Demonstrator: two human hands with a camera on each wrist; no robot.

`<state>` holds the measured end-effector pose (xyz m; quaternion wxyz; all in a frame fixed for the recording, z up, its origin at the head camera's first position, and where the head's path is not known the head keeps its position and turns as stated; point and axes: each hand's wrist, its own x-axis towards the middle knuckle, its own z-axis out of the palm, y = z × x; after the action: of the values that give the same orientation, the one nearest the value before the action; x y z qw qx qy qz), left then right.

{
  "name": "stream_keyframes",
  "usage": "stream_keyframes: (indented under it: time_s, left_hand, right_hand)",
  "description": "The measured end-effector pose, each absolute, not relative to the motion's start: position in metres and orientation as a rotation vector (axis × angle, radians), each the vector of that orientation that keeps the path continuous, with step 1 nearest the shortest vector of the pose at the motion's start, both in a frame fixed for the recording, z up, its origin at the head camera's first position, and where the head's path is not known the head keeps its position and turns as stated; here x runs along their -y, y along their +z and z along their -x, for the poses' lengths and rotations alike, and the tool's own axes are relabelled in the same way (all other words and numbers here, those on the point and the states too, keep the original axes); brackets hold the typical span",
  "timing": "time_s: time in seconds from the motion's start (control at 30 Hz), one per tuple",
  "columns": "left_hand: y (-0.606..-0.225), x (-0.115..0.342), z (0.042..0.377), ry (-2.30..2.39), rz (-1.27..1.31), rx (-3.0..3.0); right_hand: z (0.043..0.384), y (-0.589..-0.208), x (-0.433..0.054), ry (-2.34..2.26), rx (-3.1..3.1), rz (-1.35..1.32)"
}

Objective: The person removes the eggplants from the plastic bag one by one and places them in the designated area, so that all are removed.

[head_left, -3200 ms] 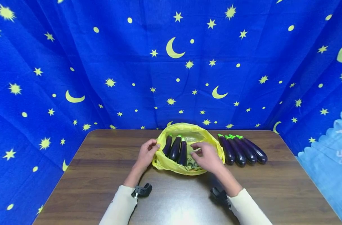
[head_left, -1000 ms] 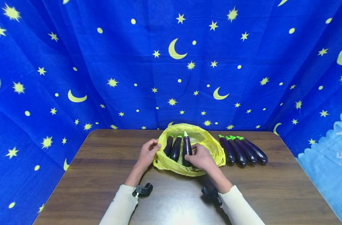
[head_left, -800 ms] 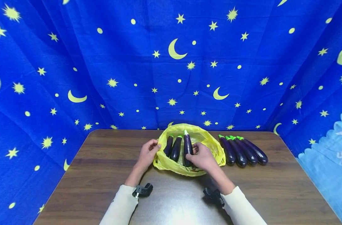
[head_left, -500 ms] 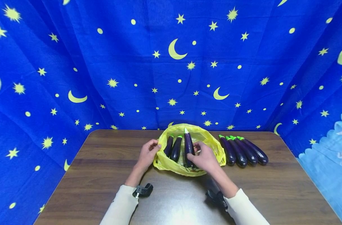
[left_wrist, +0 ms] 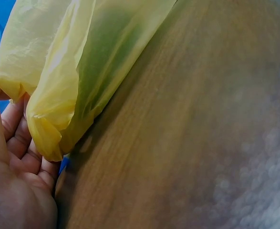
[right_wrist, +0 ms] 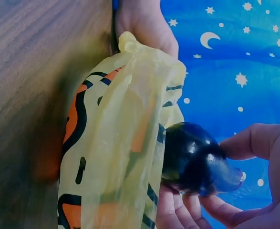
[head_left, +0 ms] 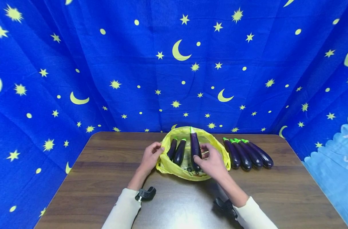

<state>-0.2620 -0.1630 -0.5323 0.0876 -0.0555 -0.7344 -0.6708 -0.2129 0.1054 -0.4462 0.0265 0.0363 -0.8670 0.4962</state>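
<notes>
A yellow plastic bag lies wide open on the table. My left hand pinches its left rim between thumb and fingers; the left wrist view shows the gathered plastic beside the palm. My right hand grips an eggplant by its lower part, thumb on one side and fingers on the other. That eggplant stands tilted over the bag's opening, green cap away from me. In the right wrist view its rounded dark end shows past the bag's edge. Two more eggplants lie side by side inside, at the left.
Several eggplants lie in a row on the wooden table, just right of the bag, caps pointing to the back. A blue star-and-moon curtain hangs behind the table and along both sides.
Three eggplants lay in the bag with my right hand beside them, holding none. The right hand then took the rightmost one and has drawn it right and up. The left hand stays put.
</notes>
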Motion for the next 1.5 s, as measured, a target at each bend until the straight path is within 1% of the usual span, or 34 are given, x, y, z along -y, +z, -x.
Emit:
stream_keyframes:
  time_s: [0.77,1.03,1.5]
  left_hand:
    - [-0.529,0.159,0.263,-1.959,0.148,2.201]
    - [-0.533,0.163,0.262,-1.988,0.186,2.174]
    - [-0.534,0.163,0.262,-1.984,0.187,2.186]
  right_hand:
    - [0.192,-0.441,-0.141,1.457,2.627,-0.232]
    - [0.185,-0.441,-0.157,1.378,2.618,-0.249]
    - [0.184,-0.442,-0.181,1.266,2.605,-0.262]
